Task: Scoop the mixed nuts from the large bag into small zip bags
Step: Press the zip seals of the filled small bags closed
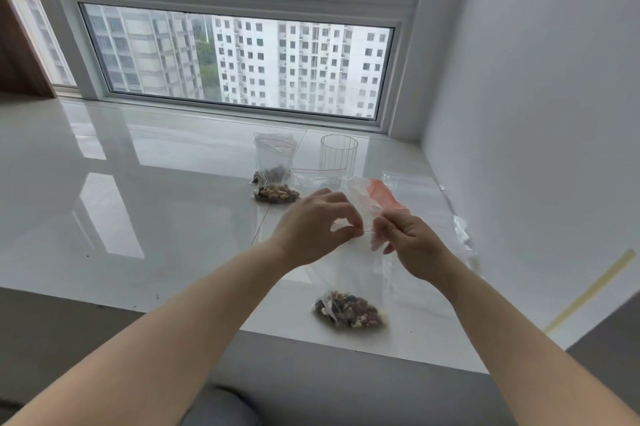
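Observation:
A small clear zip bag (349, 283) hangs upright over the white sill, with mixed nuts (349, 313) resting in its bottom near the front edge. My left hand (313, 221) and my right hand (407, 243) both pinch its red-lined top strip, fingertips almost touching. Farther back, another small zip bag of nuts (277, 193) lies flat. Behind it stands an open clear bag (273, 157) with a few dark nuts at the bottom.
A clear ribbed plastic cup (338, 152) stands upright at the back. Loose plastic with an orange patch (382, 198) and more clear bags (415, 190) lie to the right, by the white wall. The window frame bounds the glossy sill (138, 203) behind.

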